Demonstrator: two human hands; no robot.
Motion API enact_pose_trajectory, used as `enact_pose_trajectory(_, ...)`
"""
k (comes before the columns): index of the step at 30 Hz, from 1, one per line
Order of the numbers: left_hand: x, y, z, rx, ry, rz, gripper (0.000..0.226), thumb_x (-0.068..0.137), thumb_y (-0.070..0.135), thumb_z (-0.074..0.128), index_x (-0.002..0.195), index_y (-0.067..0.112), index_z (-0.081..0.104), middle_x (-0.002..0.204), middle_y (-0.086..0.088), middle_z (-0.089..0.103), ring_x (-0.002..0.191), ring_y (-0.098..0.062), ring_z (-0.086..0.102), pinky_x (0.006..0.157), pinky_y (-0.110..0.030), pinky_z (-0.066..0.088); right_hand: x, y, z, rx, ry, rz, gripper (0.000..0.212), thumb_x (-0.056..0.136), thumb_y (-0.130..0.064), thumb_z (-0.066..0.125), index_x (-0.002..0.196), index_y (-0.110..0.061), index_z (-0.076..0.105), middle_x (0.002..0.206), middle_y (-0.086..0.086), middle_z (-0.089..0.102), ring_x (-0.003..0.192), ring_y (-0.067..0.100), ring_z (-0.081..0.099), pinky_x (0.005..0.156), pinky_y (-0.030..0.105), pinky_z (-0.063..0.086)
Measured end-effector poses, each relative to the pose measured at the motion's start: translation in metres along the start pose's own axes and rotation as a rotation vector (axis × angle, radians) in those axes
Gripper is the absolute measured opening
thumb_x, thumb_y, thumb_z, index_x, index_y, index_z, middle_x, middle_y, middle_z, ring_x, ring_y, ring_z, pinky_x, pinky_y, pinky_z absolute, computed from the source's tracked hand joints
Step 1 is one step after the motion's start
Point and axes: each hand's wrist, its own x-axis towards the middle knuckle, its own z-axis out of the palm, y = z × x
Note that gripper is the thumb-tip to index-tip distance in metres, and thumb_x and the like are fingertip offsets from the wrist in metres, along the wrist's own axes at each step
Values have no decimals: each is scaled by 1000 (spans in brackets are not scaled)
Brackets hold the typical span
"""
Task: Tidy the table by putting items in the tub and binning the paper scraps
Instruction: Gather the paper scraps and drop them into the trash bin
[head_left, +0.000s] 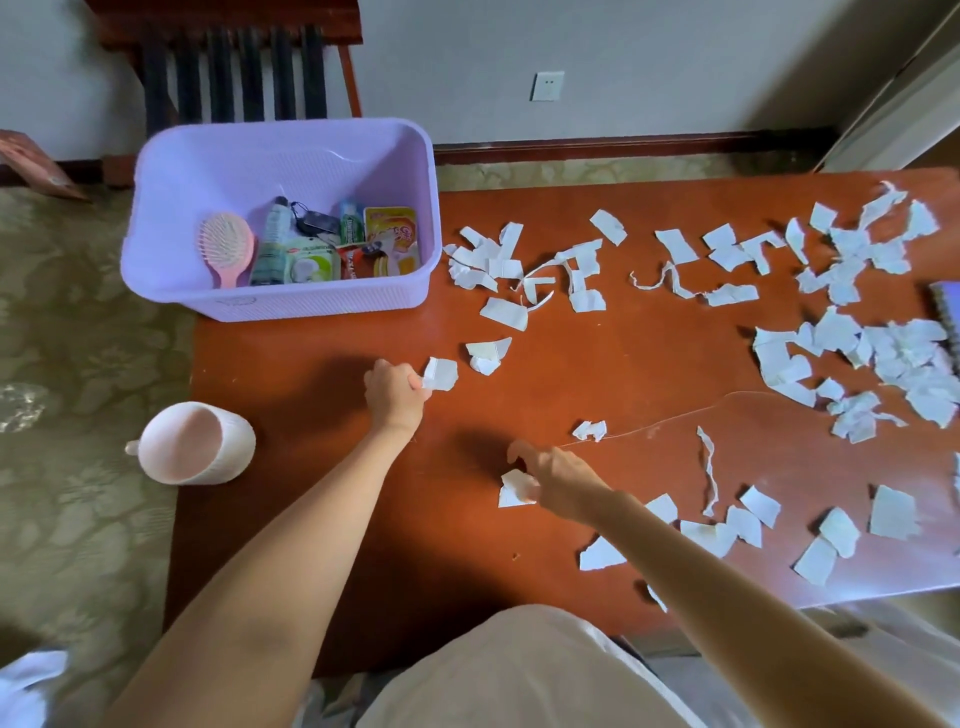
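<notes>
The left hand (396, 391) was pinched shut on 1 white torn scrap (440, 373) near the table's (597, 364) left edge. The right hand (558, 480) gripped another scrap (513, 488). Ragged white scraps (857, 353) littered the table rightward. The lilac tub (280, 218) held a pink brush (226, 247) and packets.

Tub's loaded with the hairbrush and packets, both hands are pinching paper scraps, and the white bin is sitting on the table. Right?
Not quite. The head view shows the white bin on the floor beside the table, not on it. The rest holds: tub loaded, left hand and right hand each on a scrap.
</notes>
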Motion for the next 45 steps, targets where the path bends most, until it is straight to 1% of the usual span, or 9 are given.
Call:
enact_pose_trajectory(4, -10, -2, -2, -100, 3, 11, 9, 84, 0, 63, 91, -6, 65, 104, -20, 66, 97, -34, 64, 78, -37, 54, 0, -4, 1, -112, 27, -8, 14, 90, -5, 49, 89, -15, 40, 87, 8, 48, 76, 25, 45, 69, 29, 35)
enact_pose_trajectory(8, -27, -9, -9, -189, 29, 2, 16, 84, 5, 65, 91, 5, 51, 101, -20, 67, 92, -34, 67, 74, -39, 56, 2, -3, 0, -70, 97, 7, 8, 90, -10, 54, 98, -7, 54, 108, 11, 53, 91, 32, 59, 74, 34, 43)
enact_pose_trajectory(11, -31, -4, -19, -245, 3, 34, 36, 81, 3, 69, 100, 9, 40, 107, -19, 62, 93, -31, 66, 67, -28, 53, 5, -5, -10, 90, 230, 85, 18, 92, -19, 54, 97, -2, 56, 97, 16, 59, 83, 33, 58, 67, 34, 41)
enact_pose_trajectory(16, -14, 29, -22, -108, -188, 120, 62, 81, 7, 70, 131, 7, 33, 131, -19, 50, 120, -32, 53, 92, -32, 49, 27, -13, -53, 219, 375, 164, 12, 88, -9, 54, 82, -11, 43, 83, 17, 59, 72, 29, 50, 55, 30, 37)
enact_pose_trajectory(19, -3, 35, -15, 87, -244, 120, 66, 85, 6, 66, 139, 10, 28, 138, -17, 46, 124, -31, 51, 96, -35, 48, 49, -16, -75, 228, 401, 132, 4, 91, -9, 49, 95, -10, 49, 92, 16, 64, 77, 30, 59, 60, 31, 47)
enact_pose_trajectory(25, -3, 19, -7, 172, -139, 108, 34, 91, 6, 54, 124, 4, 44, 121, -18, 59, 110, -32, 59, 85, -37, 50, 89, -29, -88, 82, 334, 57, 52, 93, -7, 51, 140, -17, 32, 127, 16, 58, 109, 33, 62, 90, 38, 54)
enact_pose_trajectory(35, -14, 14, -5, 9, -5, 117, 11, 87, 6, 58, 79, 8, 50, 94, -13, 62, 86, -27, 58, 62, -27, 34, 95, -25, -78, -13, 307, 97, 39, 90, -16, 59, 127, -14, 47, 126, 12, 56, 110, 29, 61, 92, 35, 52)
enact_pose_trajectory(41, -15, 14, -10, -141, -21, 43, 21, 81, 5, 63, 100, -3, 58, 98, -20, 67, 80, -27, 61, 51, -18, 37, 97, -27, -76, 48, 300, 88, 69, 84, -17, 67, 140, -19, 27, 133, 10, 53, 117, 30, 59, 93, 38, 52)
enact_pose_trajectory(45, -17, 12, -17, -163, -4, 32, 24, 82, 8, 64, 104, -2, 59, 97, -18, 67, 73, -17, 54, 49, -11, 37, 102, -28, -83, 33, 284, 92, 43, 87, -14, 64, 126, -15, 47, 122, 10, 60, 108, 26, 62, 91, 33, 55)
